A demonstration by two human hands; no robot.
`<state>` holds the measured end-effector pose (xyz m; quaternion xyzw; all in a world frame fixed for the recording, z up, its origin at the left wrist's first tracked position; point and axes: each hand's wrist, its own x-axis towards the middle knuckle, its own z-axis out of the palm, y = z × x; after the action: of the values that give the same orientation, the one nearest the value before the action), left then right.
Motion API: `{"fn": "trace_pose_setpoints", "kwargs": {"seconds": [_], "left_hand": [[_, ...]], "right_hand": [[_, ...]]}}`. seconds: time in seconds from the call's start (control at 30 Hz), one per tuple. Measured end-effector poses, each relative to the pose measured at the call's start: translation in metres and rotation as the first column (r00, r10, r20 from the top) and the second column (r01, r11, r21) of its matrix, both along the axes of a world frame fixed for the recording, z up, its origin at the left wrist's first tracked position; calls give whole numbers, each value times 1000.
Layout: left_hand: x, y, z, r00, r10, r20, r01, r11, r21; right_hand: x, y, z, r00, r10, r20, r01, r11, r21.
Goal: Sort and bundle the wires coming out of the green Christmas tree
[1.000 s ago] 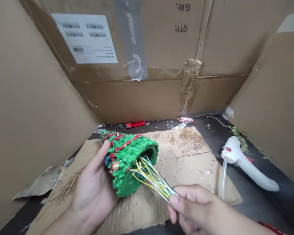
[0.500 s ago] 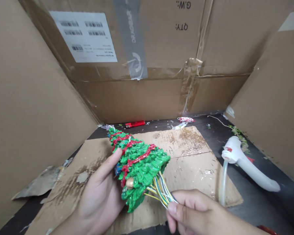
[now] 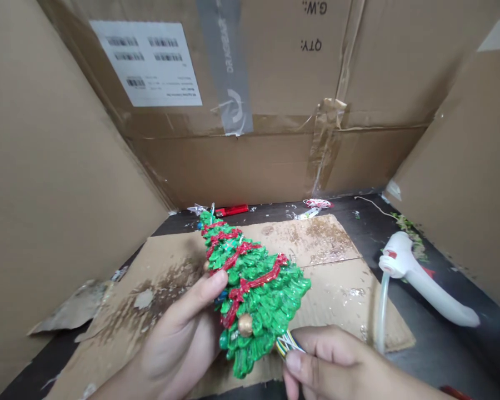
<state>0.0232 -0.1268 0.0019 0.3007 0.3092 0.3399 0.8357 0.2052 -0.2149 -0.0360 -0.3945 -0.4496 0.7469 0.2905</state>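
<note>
My left hand (image 3: 183,333) is wrapped round the left side of a green model Christmas tree (image 3: 266,294) with red garlands and small baubles, its thumb on the front. The tree is tilted, its tip pointing up and left, away from me. Out of its base comes a bundle of thin yellow, white, blue and green wires (image 3: 284,344). My right hand (image 3: 329,361) pinches that bundle between thumb and fingers, close below the base. Only a short length of wire shows between tree and fingers.
A stained cardboard sheet (image 3: 333,300) lies beneath the hands. A white glue gun (image 3: 425,289) with a glue stick stands at the right. Behind are a red lighter (image 3: 232,210) and tangled thread (image 3: 318,203). Cardboard walls (image 3: 233,166) enclose the dark table.
The tree has moved right and slightly towards me with my left hand. Its base is now closer to my right hand, and less of the wire bundle shows.
</note>
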Motion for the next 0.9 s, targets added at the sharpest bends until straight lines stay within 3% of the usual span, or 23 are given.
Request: {"fn": "trace_pose_setpoints", "kwargs": {"seconds": [0.23, 0.37, 0.53, 0.63, 0.73, 0.9], "left_hand": [[-3, 5, 4, 996, 24, -88, -35, 992, -119], [-6, 10, 4, 988, 121, -98, -134, 981, -138], [-11, 16, 4, 968, 221, -119, -232, 969, -82], [-12, 20, 6, 960, 251, -123, -258, 965, -49], [-12, 23, 10, 944, 311, -107, -315, 949, -20], [-12, 22, 12, 943, 297, -149, -300, 954, 5]], "right_hand": [[0, 3, 4, 1000, -11, -4, 11, 1000, -1], [3, 2, 5, 999, -3, 32, 3, 1000, 11], [9, 4, 16, 943, 73, 324, -127, 981, 150], [11, 5, 29, 928, 98, 360, -184, 960, 211], [11, 5, 40, 904, 103, 415, -178, 973, 146], [12, 6, 41, 887, 134, 441, -228, 959, 167]]}}
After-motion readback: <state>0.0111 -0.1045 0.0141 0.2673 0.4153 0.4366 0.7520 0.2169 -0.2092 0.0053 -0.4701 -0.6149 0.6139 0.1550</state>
